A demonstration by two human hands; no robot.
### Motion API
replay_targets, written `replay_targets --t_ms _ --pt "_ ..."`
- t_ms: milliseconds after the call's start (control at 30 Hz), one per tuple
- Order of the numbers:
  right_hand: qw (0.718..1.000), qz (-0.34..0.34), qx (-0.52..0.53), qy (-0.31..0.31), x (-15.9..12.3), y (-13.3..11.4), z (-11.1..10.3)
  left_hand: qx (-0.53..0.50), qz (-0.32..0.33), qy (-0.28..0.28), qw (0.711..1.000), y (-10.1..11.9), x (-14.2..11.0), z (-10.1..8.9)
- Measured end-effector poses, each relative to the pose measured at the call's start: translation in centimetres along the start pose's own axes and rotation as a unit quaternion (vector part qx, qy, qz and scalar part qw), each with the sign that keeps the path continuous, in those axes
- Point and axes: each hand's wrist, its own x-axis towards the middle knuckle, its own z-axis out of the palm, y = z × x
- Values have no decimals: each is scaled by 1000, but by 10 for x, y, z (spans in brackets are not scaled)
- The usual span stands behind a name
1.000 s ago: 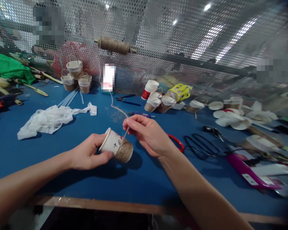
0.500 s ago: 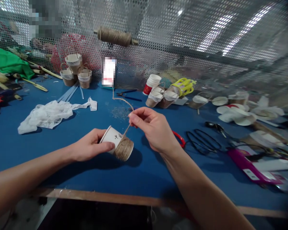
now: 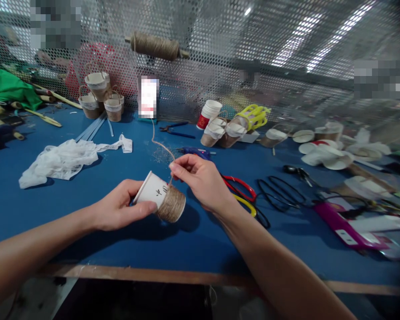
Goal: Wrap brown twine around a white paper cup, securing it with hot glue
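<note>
My left hand (image 3: 120, 205) is closed around the rim end of a white paper cup (image 3: 150, 190), which lies tilted on its side above the table. Brown twine (image 3: 172, 204) is wound around the cup's lower part, and dark characters are written on the white part. Between thumb and fingertips, my right hand (image 3: 198, 180) pinches the loose twine (image 3: 160, 143) just above the winding. From there the strand runs back over the table toward a spool of twine (image 3: 156, 46) on a rod at the mesh panel.
White lace ribbon (image 3: 62, 162) lies at left. Twine-wrapped cups (image 3: 98, 84) stand behind it. A blue glue gun (image 3: 196, 152), pliers (image 3: 176, 131) and red-handled scissors (image 3: 242, 186) lie beyond and beside my right hand. A magenta power strip (image 3: 346, 226) is at right.
My right hand has moved left and slightly down, closer to the cup, with the twine still pinched. The glue gun and more of the scissors now show. The view has shifted slightly.
</note>
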Motion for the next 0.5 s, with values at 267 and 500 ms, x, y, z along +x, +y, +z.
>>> replay_targets --t_ms 267,500 --pt "997 -38 35 53 -4 -9 -4 9 -4 16 1000 2 1 -1" --pt "998 -31 22 41 -3 -7 -3 23 0 16 1000 2 1 0"
